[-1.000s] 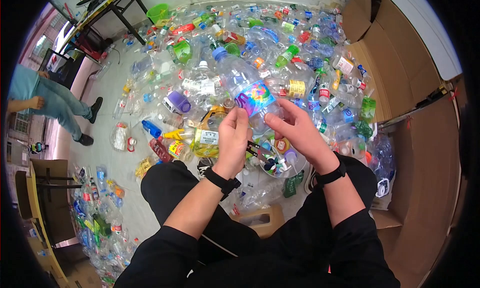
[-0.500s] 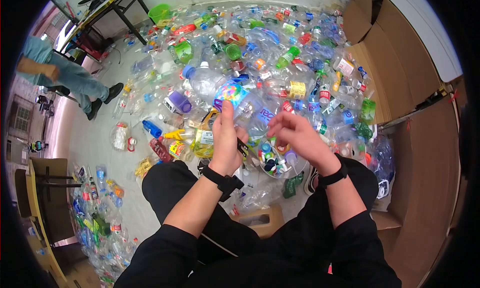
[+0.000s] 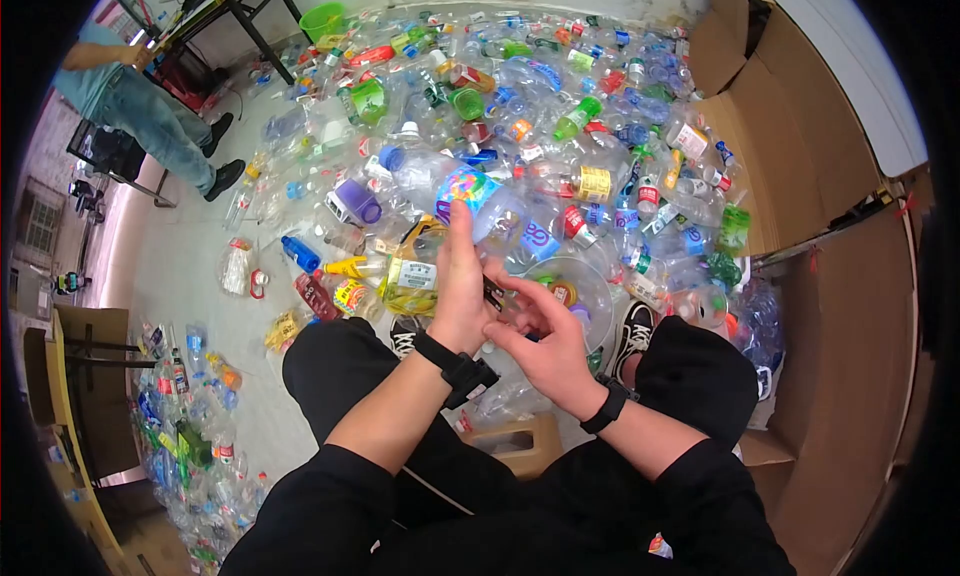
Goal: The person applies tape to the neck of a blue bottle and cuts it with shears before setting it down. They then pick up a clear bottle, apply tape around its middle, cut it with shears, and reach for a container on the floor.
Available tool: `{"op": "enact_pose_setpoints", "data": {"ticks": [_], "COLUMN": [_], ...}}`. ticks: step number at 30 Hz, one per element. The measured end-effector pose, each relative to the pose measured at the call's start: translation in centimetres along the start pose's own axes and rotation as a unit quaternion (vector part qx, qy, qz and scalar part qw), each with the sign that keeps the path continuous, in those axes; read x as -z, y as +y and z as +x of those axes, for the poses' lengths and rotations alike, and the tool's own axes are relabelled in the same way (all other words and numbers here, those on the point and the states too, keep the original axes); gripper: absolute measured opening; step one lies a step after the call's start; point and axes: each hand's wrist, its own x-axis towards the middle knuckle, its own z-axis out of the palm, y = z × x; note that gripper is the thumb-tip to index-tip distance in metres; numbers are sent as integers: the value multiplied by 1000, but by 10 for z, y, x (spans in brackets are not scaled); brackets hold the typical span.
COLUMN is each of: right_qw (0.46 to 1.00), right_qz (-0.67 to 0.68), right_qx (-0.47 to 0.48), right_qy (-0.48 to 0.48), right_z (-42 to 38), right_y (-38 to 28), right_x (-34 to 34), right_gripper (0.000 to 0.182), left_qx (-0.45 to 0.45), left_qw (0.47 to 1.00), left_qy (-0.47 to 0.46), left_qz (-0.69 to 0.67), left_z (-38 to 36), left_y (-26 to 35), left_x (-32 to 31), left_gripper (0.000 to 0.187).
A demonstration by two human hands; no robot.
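The right hand [image 3: 545,338] had just left the lower end of the clear bottle [image 3: 415,176] and come down to the left palm, where its thumb and fingers closed in around a dark tool [image 3: 493,294]. Its grip was half curled — whether it had hold of the tool or only touched it, I could not tell. The left hand [image 3: 458,291] now bore the bottle alone, its thumb laid toward twelve o'clock against the bright label [image 3: 468,186], its fingers largely hidden; the label was still on. The bottle lay tilted, blue cap [image 3: 391,159] toward ten o'clock, above the heaped bottles at twelve. That change left the work on the label paused and put both hands at the tool. A clear tub [image 3: 598,301] stood at three o'clock from the left hand, partly behind the right.
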Motion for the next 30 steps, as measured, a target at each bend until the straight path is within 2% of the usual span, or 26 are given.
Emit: {"op": "enact_pose_setpoints", "data": {"ticks": [2,4,5,7,9,12,15,17,19,21,22,23,25,26,30], "right_qw": [1000,990,990,988,986,982,980,987,991,991,983,983,962,950,938], "right_qz": [-16,-81,-83,-64,-44,-33,-29,-5,39,-103,-168,-168,-270,-302,-334], "right_qx": [11,101,99,113,114,117,108,64,36,-55,-11,-13,2,10,-2], "right_qy": [20,53,54,82,109,146,163,149,119,61,69,70,49,81,94], "right_z": [1,4,3,2,7,12,20,28,32,35,37,36,36,31,29], "right_y": [-1,3,2,-1,7,-4,-36,-49,-68,-80,-73,-71,-71,-76,-80], "right_x": [-1,0,0,0,0,8,24,43,58,75,78,79,74,68,64], "right_gripper": [54,44,44,31,25,18,23,30,33,32,29,29,27,24,21], "left_qx": [13,28,24,19,29,78,29,34,-7,-20,-36,-34,-29,-28,-41], "left_qw": [1000,998,998,998,997,993,993,992,990,990,988,988,989,989,989], "left_qy": [-26,-51,-58,-66,-71,-77,-87,-84,-105,-112,-120,-121,-130,-130,-127], "left_qz": [-3,-9,-6,-2,19,42,79,89,89,87,87,86,59,60,62], "left_z": [-2,-2,2,2,0,-1,8,6,3,6,7,7,6,6,5], "left_y": [-5,-13,-20,-25,-26,-22,-27,-23,-20,-24,-25,-25,-23,-22,-18], "left_x": [-4,-3,2,1,0,1,4,2,-4,-4,-3,-2,-2,-2,-2], "left_gripper": [60,62,62,62,76,70,67,66,63,60,57,57,52,52,48]}}
